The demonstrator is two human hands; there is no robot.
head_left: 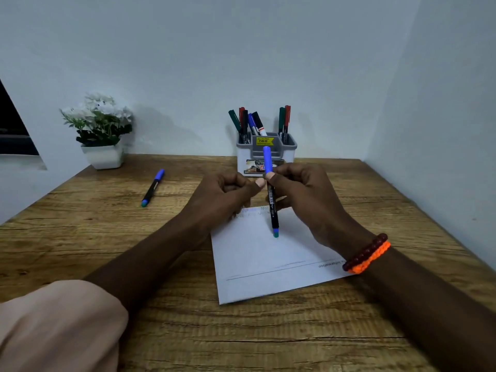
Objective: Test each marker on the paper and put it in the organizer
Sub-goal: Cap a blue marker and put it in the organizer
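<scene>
Both hands hold one blue-capped marker (271,193) upright over the sheet of paper (268,264).

The right hand (303,200) pinches the marker just below its blue cap, fingers curled round the black barrel; the left hand (225,194) is curled beside it, thumb tip against the barrel, and whether its hidden fingers also grip cannot be told. The marker's teal end points down at the paper; whether it touches is unclear. The hands cover the paper's far edge and faint scribbles there, and the marker's cap overlaps the front of the organizer (267,154) behind the paper, where red, green, black and blue markers stand. Another blue-capped marker (153,187) lies on the wooden table (241,339), left of the paper. A white flower pot (103,155) sits far left of the organizer. Printed text at the paper's near right is partly hidden by the bracelets (366,253).
</scene>
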